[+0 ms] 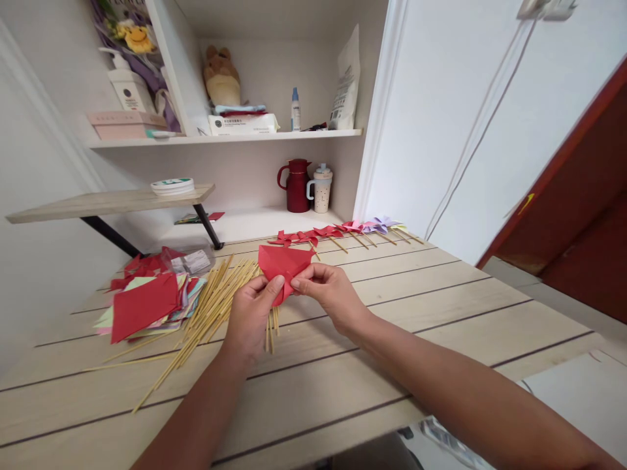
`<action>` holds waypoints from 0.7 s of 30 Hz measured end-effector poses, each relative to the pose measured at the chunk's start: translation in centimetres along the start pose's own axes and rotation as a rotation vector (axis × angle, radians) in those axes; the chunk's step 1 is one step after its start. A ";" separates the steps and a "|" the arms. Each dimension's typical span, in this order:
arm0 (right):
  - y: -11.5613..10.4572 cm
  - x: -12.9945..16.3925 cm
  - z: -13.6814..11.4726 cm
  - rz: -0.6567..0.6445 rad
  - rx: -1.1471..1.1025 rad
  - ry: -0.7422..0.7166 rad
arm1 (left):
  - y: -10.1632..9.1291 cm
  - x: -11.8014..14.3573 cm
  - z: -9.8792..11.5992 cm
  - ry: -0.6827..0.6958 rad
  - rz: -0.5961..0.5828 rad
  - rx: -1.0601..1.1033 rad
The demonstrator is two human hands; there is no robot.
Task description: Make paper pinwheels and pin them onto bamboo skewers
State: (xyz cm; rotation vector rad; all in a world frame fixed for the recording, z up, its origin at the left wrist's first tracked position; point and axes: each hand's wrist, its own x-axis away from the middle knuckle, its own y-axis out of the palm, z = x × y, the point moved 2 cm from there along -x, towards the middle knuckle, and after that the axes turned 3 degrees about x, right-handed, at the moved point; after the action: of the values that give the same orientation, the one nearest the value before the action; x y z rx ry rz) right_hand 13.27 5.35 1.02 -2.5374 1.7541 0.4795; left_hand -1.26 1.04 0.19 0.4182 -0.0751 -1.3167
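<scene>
Hardly any writing in front of me can be read. The flat white box (243,124) on the upper shelf carries a line of dark print along its front edge, but the characters are too small and blurred for me to make out. The white pump bottle (128,87) on the top left shelf has a small round dark mark on its front; I cannot tell what it says. The tall white bag (345,81) at the right end of the shelf shows faint grey printing, unreadable. The clear packet (192,261) on the table has a white label, also too blurred to read.
</scene>
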 end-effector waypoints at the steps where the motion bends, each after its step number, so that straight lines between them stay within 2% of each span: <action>1: 0.0 0.0 0.1 0.000 0.009 -0.007 | 0.0 0.0 0.0 0.001 0.001 -0.004; 12: 0.1 0.1 -0.1 0.002 0.051 -0.004 | 0.0 0.1 0.4 0.033 0.047 -0.072; 15: 0.2 0.2 0.0 -0.015 0.101 -0.024 | -0.2 0.0 0.6 0.078 0.061 -0.147; 18: -0.3 0.1 -0.4 0.008 0.185 -0.138 | -0.3 0.0 1.1 0.181 0.054 -0.273; 21: -1.3 0.1 -2.0 0.140 0.317 -0.364 | -0.1 0.2 1.9 0.309 0.046 -0.394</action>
State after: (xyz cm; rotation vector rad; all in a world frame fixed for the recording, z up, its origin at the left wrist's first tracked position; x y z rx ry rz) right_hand 15.00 5.42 2.72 -1.9810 1.7159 0.5721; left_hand -1.88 0.31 1.84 0.2752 0.4248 -1.1743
